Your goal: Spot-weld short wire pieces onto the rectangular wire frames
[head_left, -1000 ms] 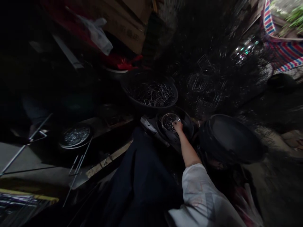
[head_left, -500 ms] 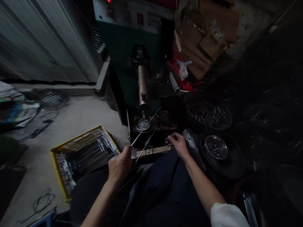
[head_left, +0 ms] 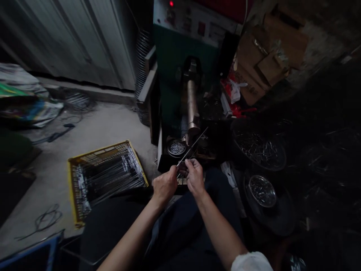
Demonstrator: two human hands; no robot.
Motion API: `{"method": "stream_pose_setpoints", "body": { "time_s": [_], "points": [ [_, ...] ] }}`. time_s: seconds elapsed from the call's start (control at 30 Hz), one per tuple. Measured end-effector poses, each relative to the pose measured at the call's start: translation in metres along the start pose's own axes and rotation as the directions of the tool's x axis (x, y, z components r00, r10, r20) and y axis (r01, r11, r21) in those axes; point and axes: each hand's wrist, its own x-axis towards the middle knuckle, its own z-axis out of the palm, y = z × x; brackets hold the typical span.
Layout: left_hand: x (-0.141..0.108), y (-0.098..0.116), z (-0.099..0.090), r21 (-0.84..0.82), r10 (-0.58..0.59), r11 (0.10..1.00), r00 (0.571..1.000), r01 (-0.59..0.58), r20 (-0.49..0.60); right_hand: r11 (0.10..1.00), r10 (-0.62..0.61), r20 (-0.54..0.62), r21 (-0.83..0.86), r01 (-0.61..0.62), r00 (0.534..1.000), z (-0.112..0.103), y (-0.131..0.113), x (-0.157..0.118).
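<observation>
At the foot of a green machine (head_left: 169, 90), the right hand (head_left: 194, 177) pinches a thin steel rod (head_left: 192, 145) in its fingers, and the rod slants up and away toward the machine. The left hand (head_left: 165, 184) is curled closed just beside it; cannot tell if it grips the rod too. A small round dish of metal pieces (head_left: 176, 148) sits near the rod's far end. A yellow crate (head_left: 97, 151) of long wires lies on the concrete floor (head_left: 107, 124) to the left, a steel bowl (head_left: 262, 191) sits in a black tub (head_left: 270, 222) to the right, likely both placed for easy reach from the seat.
</observation>
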Motion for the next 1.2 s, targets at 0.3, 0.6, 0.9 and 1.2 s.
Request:
{"method": "stream_pose_setpoints", "body": {
  "time_s": [0.3, 0.6, 0.9, 1.2],
  "points": [
    [0.019, 0.006, 0.003, -0.032, 0.017, 0.999, 0.999, -0.018, -0.046, 1.0, -0.017, -0.005, -0.002, 0.017, 1.0, 0.004, -0.007, 0.01],
    [0.034, 0.012, -0.002, -0.061, 0.044, 0.997, 0.997, -0.048, -0.066, 0.999, -0.047, -0.021, 0.004, 0.047, 0.999, 0.003, -0.012, 0.023],
    [0.044, 0.014, -0.008, -0.082, 0.055, 0.995, 0.997, -0.059, -0.054, 0.998, -0.057, -0.018, -0.006, 0.057, 0.998, 0.005, -0.017, 0.033],
    [0.052, 0.011, -0.005, -0.09, 0.051, 0.994, 0.996, -0.057, -0.07, 0.998, -0.055, -0.019, 0.003, 0.056, 0.998, 0.007, -0.016, 0.039]
  ]
}}
